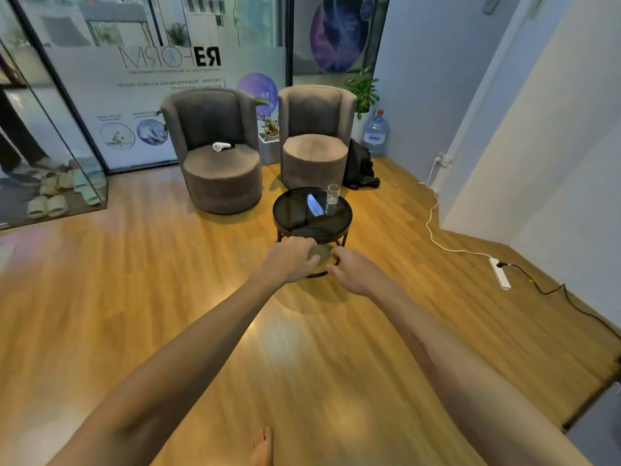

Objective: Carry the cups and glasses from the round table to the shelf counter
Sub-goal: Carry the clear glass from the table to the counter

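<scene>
Head view, only one: person stands on the wood floor (168,297) facing a small round table (312,227) with a dark glossy top, both bare arms stretched forward. Left hand (290,258) and right hand (353,272) are out in front, near each other, fingers loosely curled, holding nothing; both look short of the table, not touching it. One clear glass (333,194) stands upright near the far right edge of the tabletop, looks empty or close to it. No other cups visible on the table; the bright patch (315,205) beside the glass reads as a reflection, can't be sure. Shelf counter not in frame, so the drop-off spot is unknown from here. Behind the table: two grey armchairs (215,153), the left one with a small white object (221,146) on its seat. Water jug (374,132) sits in the corner. Judgement: task is nearly done or at a pickup step, the glass not yet grabbed. Risks: glass sits close to the rim, so a careless reach across could knock it off the far side; smooth glass on a slick top could slide under a partial grip. White cable (433,210) and power strip (499,273) lie on the floor to the right, a trip hazard for the bare foot (261,447) if the route back goes that way.
</scene>
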